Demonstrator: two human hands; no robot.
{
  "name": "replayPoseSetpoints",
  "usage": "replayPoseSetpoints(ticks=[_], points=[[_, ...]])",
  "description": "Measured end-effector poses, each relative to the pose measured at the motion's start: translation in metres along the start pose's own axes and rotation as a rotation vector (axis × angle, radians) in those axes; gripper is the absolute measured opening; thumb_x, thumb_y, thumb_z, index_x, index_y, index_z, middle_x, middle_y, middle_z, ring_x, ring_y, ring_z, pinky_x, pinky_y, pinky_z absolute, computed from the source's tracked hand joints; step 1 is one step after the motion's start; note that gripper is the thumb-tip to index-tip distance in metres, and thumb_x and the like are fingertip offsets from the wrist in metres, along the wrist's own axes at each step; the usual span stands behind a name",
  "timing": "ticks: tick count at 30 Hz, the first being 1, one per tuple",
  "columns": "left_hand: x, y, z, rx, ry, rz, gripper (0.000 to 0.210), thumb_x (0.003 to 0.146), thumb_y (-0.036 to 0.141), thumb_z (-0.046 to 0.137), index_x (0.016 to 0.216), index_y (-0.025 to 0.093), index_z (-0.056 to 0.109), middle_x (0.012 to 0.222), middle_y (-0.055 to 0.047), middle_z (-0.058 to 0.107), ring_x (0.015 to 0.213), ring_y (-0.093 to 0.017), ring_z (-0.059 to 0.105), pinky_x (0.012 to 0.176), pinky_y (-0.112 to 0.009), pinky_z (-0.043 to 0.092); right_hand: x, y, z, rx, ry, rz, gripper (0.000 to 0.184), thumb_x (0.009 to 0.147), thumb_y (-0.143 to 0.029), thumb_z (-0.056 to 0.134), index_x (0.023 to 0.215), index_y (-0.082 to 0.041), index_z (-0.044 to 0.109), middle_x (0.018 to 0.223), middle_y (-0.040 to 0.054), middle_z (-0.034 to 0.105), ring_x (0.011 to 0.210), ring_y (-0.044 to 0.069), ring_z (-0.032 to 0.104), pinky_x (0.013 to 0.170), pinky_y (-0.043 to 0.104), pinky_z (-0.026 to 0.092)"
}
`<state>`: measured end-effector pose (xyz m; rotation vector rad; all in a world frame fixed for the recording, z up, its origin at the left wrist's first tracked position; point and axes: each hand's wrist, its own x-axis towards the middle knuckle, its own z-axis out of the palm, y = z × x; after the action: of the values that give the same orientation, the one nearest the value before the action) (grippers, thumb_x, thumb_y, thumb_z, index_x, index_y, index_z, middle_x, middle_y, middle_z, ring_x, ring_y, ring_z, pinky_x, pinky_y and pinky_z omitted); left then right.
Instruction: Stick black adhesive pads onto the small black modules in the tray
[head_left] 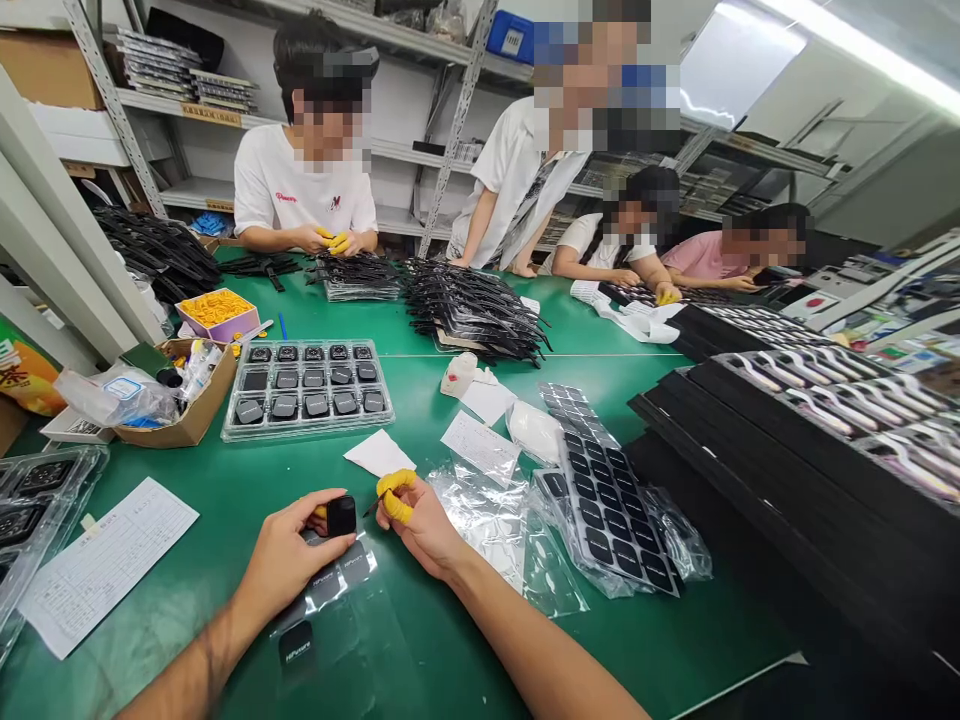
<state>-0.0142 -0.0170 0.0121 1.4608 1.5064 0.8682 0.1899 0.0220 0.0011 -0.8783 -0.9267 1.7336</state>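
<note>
Between the thumb and fingers of my left hand (304, 545) a black square watch body (341, 516) stands upright, its glossy face towards me. Yellow finger cots cover some fingertips on both hands. My right hand (420, 520) pinches a thin dark pointed tool (371, 508), perhaps tweezers, mostly hidden by the fingers; its tip is just right of the watch body. Below my left hand lies a clear film sheet with black square "HiFuture" stickers (298, 645). Beyond my hands is a clear plastic tray (307, 432) with black watch bodies in its compartments.
Stickered sheets (611, 500) and clear bags (480, 510) lie right of my hands. A tall stack of black trays (787, 480) rises at right. Left are a written paper (109, 565), a cardboard box (199, 415) and yellow finger cots (217, 308). Several people sit or stand across the green table (420, 375).
</note>
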Motion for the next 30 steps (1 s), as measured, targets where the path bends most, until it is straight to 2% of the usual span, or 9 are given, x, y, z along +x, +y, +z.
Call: replayPoseSetpoints(ticks=[3, 6, 10, 14, 17, 22, 30], points=[[0.001, -0.001, 0.0, 0.012, 0.009, 0.019, 0.048, 0.071, 0.045, 0.082, 0.118, 0.036, 0.075, 0.094, 0.003, 0.08, 0.087, -0.025, 0.076, 0.087, -0.038, 0.062, -0.001, -0.003, 0.001, -0.005, 0.003, 0.003, 0.042, 0.061, -0.048, 0.096, 0.081, -0.027, 0.066, 0.07, -0.0058, 0.054, 0.057, 0.01, 0.045, 0.059, 0.028, 0.04], [0.003, 0.0, -0.001, 0.032, 0.015, 0.045, 0.048, 0.072, 0.045, 0.083, 0.118, 0.037, 0.076, 0.092, 0.004, 0.081, 0.083, -0.025, 0.076, 0.084, -0.037, 0.063, 0.001, -0.004, 0.003, -0.03, 0.015, 0.006, 0.042, 0.06, -0.048, 0.096, 0.083, -0.026, 0.068, 0.071, -0.0054, 0.057, 0.056, 0.01, 0.046, 0.057, 0.028, 0.039], [0.001, 0.005, 0.0, 0.065, 0.04, 0.074, 0.048, 0.071, 0.039, 0.085, 0.117, 0.03, 0.077, 0.094, 0.001, 0.081, 0.082, -0.023, 0.074, 0.083, -0.036, 0.062, 0.002, -0.004, 0.005, -0.066, 0.065, 0.039, 0.045, 0.059, -0.051, 0.095, 0.087, -0.024, 0.073, 0.074, -0.0037, 0.064, 0.056, 0.01, 0.05, 0.057, 0.028, 0.04], [0.0, 0.005, 0.004, 0.027, 0.008, 0.106, 0.053, 0.07, 0.035, 0.087, 0.12, 0.023, 0.076, 0.103, -0.003, 0.081, 0.084, -0.02, 0.073, 0.084, -0.033, 0.061, 0.001, -0.001, 0.003, -0.086, 0.127, 0.09, 0.043, 0.054, -0.045, 0.098, 0.081, -0.023, 0.074, 0.08, -0.0033, 0.07, 0.071, 0.012, 0.059, 0.071, 0.027, 0.049], [0.0, 0.0, 0.005, -0.012, -0.006, 0.119, 0.054, 0.069, 0.033, 0.088, 0.12, 0.022, 0.076, 0.105, -0.003, 0.081, 0.083, -0.018, 0.073, 0.085, -0.031, 0.061, 0.0, -0.001, 0.003, -0.183, 0.16, 0.106, 0.042, 0.054, -0.047, 0.097, 0.081, -0.022, 0.075, 0.085, -0.0009, 0.073, 0.083, 0.015, 0.064, 0.081, 0.03, 0.052], [-0.001, -0.001, 0.006, -0.009, -0.008, 0.15, 0.053, 0.069, 0.029, 0.088, 0.12, 0.022, 0.076, 0.106, -0.003, 0.08, 0.083, -0.017, 0.073, 0.086, -0.03, 0.061, -0.007, -0.002, 0.014, -0.24, 0.183, 0.16, 0.046, 0.053, -0.052, 0.096, 0.08, -0.021, 0.075, 0.085, 0.0011, 0.074, 0.084, 0.018, 0.066, 0.08, 0.034, 0.057], [-0.003, 0.002, 0.007, 0.038, 0.016, 0.117, 0.049, 0.067, 0.031, 0.089, 0.114, 0.022, 0.076, 0.093, 0.0, 0.079, 0.08, -0.017, 0.072, 0.079, -0.029, 0.059, -0.011, 0.005, 0.023, -0.237, 0.216, 0.145, 0.044, 0.052, -0.049, 0.098, 0.079, -0.021, 0.077, 0.086, 0.0025, 0.076, 0.086, 0.019, 0.069, 0.082, 0.036, 0.061]])
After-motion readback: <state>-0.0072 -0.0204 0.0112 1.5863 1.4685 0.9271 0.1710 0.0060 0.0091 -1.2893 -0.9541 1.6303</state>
